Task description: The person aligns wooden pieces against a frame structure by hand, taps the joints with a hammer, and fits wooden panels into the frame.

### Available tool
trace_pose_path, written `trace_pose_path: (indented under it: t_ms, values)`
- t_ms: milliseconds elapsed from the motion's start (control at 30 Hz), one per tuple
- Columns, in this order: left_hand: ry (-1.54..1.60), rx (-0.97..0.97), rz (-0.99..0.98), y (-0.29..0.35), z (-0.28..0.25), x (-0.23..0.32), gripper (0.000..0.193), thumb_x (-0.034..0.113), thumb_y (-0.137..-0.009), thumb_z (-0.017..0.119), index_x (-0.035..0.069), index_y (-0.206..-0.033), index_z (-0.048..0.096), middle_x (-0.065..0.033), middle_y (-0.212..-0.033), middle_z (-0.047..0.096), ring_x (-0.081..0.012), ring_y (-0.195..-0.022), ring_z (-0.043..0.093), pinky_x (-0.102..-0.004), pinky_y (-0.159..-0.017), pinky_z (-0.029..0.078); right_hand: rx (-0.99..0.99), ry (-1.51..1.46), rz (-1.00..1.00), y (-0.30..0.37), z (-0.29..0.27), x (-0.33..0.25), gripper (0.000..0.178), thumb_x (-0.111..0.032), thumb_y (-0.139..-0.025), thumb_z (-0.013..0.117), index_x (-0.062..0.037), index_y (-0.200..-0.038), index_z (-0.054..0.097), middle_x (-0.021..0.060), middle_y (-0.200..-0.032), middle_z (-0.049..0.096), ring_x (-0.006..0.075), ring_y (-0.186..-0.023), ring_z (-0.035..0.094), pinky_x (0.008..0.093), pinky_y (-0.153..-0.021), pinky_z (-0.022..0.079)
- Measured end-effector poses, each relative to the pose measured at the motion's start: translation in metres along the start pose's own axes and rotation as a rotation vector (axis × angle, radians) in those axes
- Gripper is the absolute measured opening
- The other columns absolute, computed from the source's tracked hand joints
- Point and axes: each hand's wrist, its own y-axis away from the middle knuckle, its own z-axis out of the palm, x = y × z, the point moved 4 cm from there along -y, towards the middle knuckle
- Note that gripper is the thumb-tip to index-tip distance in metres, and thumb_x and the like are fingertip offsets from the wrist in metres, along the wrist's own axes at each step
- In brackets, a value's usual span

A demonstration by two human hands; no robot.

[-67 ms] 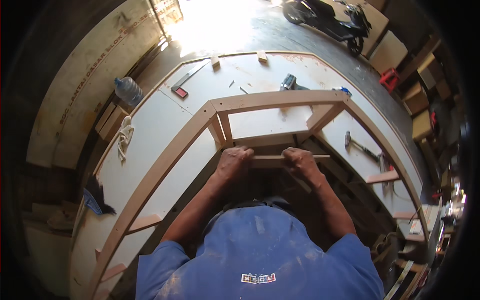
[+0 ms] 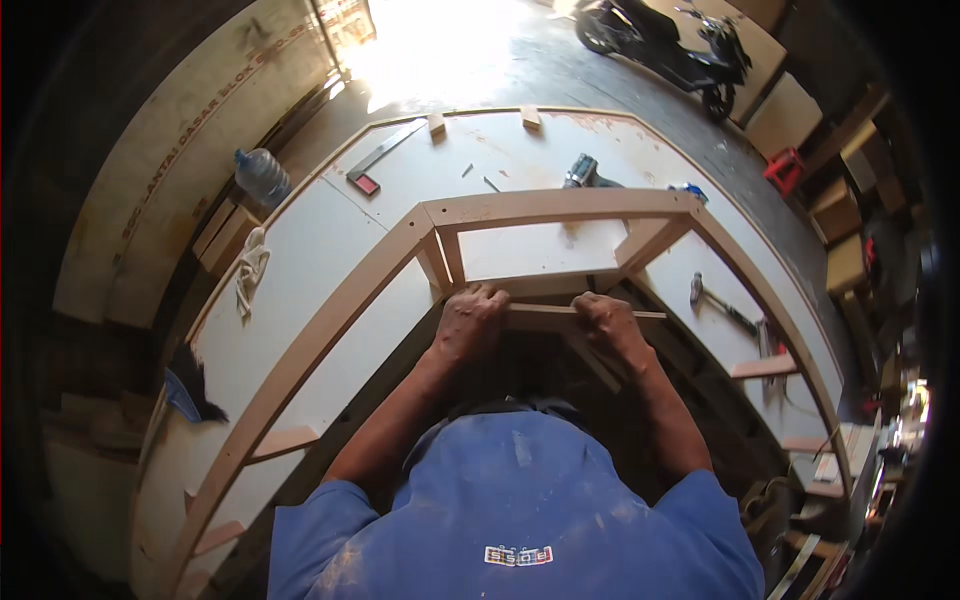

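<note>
Wooden slat (image 2: 541, 318) runs left to right on the body side of the angled frame (image 2: 560, 206), the left hand (image 2: 473, 322) curled around its left end, the right hand (image 2: 608, 322) gripping short of its projecting right end.

The person wore a blue shirt (image 2: 480, 500) with short, loose sleeves, the left sleeve (image 2: 315, 525) and right sleeve (image 2: 700, 515) matching its colour. Near the lower edge of the shirt's middle sat a small multicoloured print (image 2: 518, 556), made of blocky pale characters. A whitish smear (image 2: 522, 450) marked the cloth near its upper edge, and tan dust (image 2: 345, 570) stained the area beside the left sleeve. Forearms and hands were bare.
</note>
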Motion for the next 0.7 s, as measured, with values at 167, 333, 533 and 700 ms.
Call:
trace_pose_path:
  t_ms: [167,333,533,700]
  values:
    - [0.09,0.444,-0.34,0.011,-0.003,-0.006,0.035,0.021,-0.082,0.076,0.005,-0.112,0.066,-0.0172,-0.12,0.062,-0.0353,-0.109,0.064,-0.0424,-0.092,0.054,-0.072,0.164,0.0,-0.038,-0.01,0.086,0.012,-0.009,-0.078,0.063,-0.0074,-0.084,0.053,0.0126,-0.082,0.061,0.0343,-0.08,0.066,0.045,-0.067,0.054]
    - [0.009,0.365,-0.658,0.068,0.059,-0.039,0.032,0.022,-0.081,0.077,0.006,-0.108,0.066,-0.016,-0.112,0.06,-0.0371,-0.105,0.062,-0.0464,-0.09,0.053,-0.057,0.168,-0.127,-0.08,0.008,0.108,0.01,-0.007,-0.079,0.06,-0.0089,-0.085,0.053,0.0133,-0.08,0.061,0.0355,-0.08,0.067,0.0473,-0.064,0.051]
    - [0.064,0.227,-0.916,0.115,0.099,-0.036,0.036,0.03,-0.079,0.078,0.006,-0.104,0.068,-0.0167,-0.111,0.06,-0.0367,-0.104,0.063,-0.0456,-0.089,0.052,-0.14,0.025,-0.122,-0.108,0.023,0.116,0.013,-0.008,-0.081,0.06,-0.0078,-0.08,0.047,0.0151,-0.074,0.054,0.0381,-0.073,0.062,0.0485,-0.063,0.046]
    - [0.136,0.163,-1.002,0.13,0.112,-0.041,0.038,0.032,-0.079,0.077,0.005,-0.104,0.069,-0.0183,-0.107,0.061,-0.0376,-0.103,0.063,-0.0461,-0.09,0.052,-0.105,0.018,-0.225,-0.111,0.022,0.087,0.011,-0.015,-0.09,0.051,-0.0083,-0.082,0.05,0.0148,-0.074,0.056,0.0374,-0.072,0.062,0.0475,-0.062,0.046]
